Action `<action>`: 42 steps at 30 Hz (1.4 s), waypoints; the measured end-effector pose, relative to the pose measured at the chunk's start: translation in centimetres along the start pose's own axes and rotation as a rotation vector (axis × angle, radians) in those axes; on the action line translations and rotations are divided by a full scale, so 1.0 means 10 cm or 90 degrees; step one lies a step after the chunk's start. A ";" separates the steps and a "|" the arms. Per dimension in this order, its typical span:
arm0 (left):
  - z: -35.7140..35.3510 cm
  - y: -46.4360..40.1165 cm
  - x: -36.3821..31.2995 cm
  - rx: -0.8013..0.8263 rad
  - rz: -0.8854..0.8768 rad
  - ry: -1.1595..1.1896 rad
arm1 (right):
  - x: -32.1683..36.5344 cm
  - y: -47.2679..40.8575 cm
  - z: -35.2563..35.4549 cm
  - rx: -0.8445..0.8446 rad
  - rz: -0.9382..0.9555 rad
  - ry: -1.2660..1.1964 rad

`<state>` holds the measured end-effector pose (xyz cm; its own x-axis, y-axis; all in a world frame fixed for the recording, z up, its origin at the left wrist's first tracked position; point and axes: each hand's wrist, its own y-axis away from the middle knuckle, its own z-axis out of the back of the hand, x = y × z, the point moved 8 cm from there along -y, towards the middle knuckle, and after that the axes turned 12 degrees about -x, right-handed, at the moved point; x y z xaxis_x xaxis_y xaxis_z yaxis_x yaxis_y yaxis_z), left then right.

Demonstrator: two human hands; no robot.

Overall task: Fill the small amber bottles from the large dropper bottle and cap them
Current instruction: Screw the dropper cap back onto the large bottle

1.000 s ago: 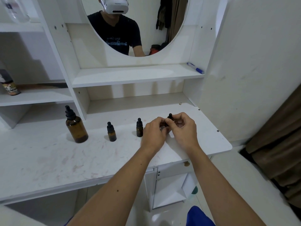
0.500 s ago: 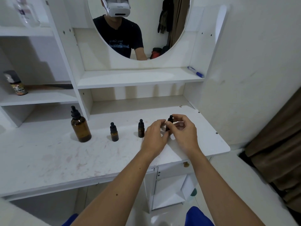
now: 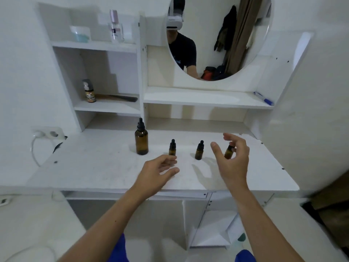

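Three small capped amber glass bottles [image 3: 199, 150] stand untouched; both your hands, left [image 3: 157, 172] and right [image 3: 233, 159], are spread wide, empty. Likely between bottles: next, uncap the large amber dropper bottle [image 3: 141, 139].

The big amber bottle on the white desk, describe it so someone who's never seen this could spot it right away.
Find the white desk under the round mirror. A row of four amber dropper bottles stands across it; the big bottle is at the left end, below the shelf divider. It is much taller and wider than the three small ones.
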<state>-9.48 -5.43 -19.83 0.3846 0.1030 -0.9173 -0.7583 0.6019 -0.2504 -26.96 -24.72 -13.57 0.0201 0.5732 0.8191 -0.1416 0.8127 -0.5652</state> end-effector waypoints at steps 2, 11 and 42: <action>0.32 -0.02 0.11 -0.030 0.019 -0.003 | 0.19 0.12 -0.20 0.028 0.025 -0.013; 1.10 -0.20 0.44 -0.130 0.068 -0.026 | 0.84 0.54 -1.27 0.218 0.056 -0.028; 0.95 -0.74 0.61 -0.168 0.044 -0.042 | 0.81 0.61 -2.23 0.250 -0.087 -0.006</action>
<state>3.52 -1.73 -20.57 0.3547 0.1927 -0.9149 -0.8913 0.3651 -0.2687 -5.56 -12.80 -12.53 0.0564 0.4610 0.8856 -0.5045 0.7786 -0.3732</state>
